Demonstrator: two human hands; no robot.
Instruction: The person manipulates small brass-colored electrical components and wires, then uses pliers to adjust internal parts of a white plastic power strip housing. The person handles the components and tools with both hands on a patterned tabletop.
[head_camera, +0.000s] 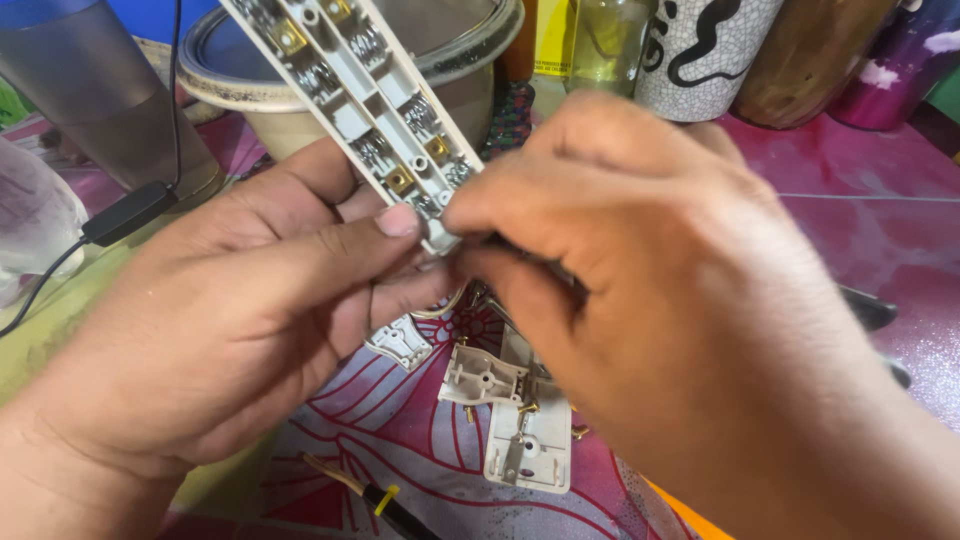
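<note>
Opened power-strip housing (365, 95), cream plastic, brass contacts and small springs exposed, tilted up above the table. Left hand (230, 320) clamps its lower end, thumb on top. Right hand (650, 290) pinches closed at the same end; what it grips is hidden. Below: loose cream plastic parts (520, 420) on a pink patterned cloth (400, 430). Behind: beige pot (300, 100), jars (700, 50), black cable (120, 215).

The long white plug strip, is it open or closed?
Open: the plug strip has no cover, so its springs and brass bits show.
</note>
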